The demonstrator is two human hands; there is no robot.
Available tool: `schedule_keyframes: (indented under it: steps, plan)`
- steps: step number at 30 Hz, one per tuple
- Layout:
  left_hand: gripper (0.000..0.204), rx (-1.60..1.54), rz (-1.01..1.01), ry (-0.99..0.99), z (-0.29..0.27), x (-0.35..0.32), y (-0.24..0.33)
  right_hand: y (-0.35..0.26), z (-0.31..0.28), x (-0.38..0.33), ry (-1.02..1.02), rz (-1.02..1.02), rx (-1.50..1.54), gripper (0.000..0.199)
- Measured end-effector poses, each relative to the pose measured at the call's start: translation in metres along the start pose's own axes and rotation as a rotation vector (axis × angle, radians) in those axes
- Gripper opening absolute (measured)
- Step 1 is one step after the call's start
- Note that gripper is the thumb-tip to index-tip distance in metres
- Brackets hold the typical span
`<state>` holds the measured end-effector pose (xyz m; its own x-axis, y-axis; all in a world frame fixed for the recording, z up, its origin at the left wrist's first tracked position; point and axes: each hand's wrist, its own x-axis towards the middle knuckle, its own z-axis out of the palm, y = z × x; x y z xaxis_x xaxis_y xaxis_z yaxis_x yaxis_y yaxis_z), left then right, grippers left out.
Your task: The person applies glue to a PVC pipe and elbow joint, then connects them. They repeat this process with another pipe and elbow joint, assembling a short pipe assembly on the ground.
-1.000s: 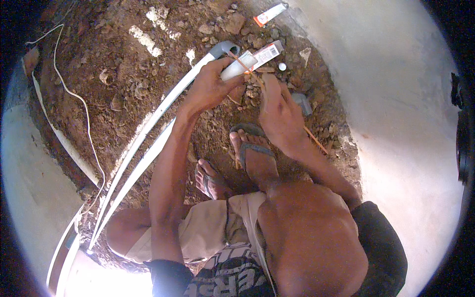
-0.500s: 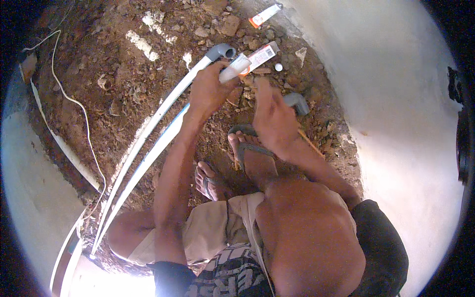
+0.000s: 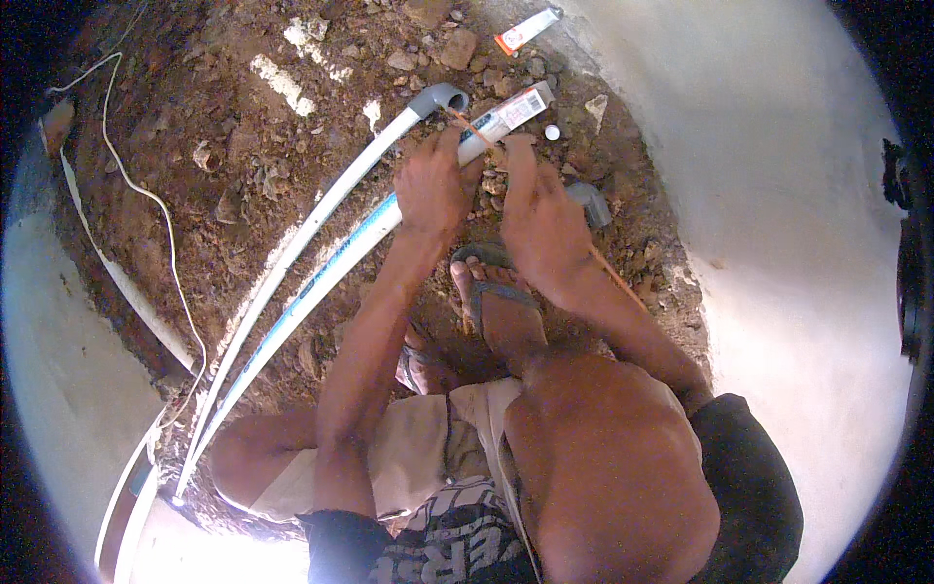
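My left hand [image 3: 433, 185] is wrapped round a white pipe with a blue stripe [image 3: 336, 268], close to its far end. That end lies against a white and red carton [image 3: 523, 107]. A thin orange-brown strip [image 3: 477, 128] crosses over the pipe end toward my right hand [image 3: 547, 222]. The fingers of my right hand are closed on it, and a similar thin length shows behind the wrist; whether it is one piece is hidden. A second white pipe [image 3: 321, 209] ends in a grey elbow [image 3: 433, 99] beyond my left hand. Beside my right hand lies a loose grey elbow [image 3: 589, 204].
An orange and white tube [image 3: 528, 31] lies at the far right, with a small white cap [image 3: 552, 132] nearer. Rubble and soil [image 3: 253, 127] surround the pipes. A pale wall [image 3: 778, 243] rises at right; a thin white cable [image 3: 165, 224] runs along the left.
My left hand has shifted right and slightly nearer on the striped pipe, uncovering the orange-brown strip across its end. My right hand has moved slightly nearer me.
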<state>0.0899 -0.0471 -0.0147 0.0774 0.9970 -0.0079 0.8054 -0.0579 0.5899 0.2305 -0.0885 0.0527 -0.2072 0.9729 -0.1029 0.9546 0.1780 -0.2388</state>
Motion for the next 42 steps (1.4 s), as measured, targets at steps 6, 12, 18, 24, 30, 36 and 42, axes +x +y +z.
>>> schedule_keyframes:
  steps: [6,12,18,24,30,36,42]
  plan:
    - [0.04,-0.38,0.098,-0.093,-0.027,0.02,-0.014,0.02,-0.017,0.033,0.118,0.129,0.185,0.044]
    - [0.037,-0.707,-0.063,-0.485,-0.049,0.039,-0.015,0.022,0.004,-0.01,0.119,0.032,0.236,0.045]
    - [0.03,-0.744,-0.218,-0.633,-0.057,0.039,-0.007,0.007,-0.006,0.005,0.147,-0.068,0.146,0.044]
    - [0.017,-0.892,-0.17,-0.576,-0.03,0.028,-0.012,0.009,-0.002,0.009,0.17,-0.086,0.062,0.049]
    - [0.017,-0.822,-0.113,-0.498,-0.026,0.024,-0.015,0.002,-0.003,0.002,0.17,-0.136,-0.046,0.05]
    - [0.015,-0.808,-0.13,-0.485,-0.023,0.021,-0.012,0.005,-0.001,-0.001,0.15,-0.158,-0.012,0.05]
    - [0.024,-0.88,-0.23,-0.523,-0.023,0.02,-0.016,0.009,0.015,-0.003,0.118,-0.17,0.077,0.052]
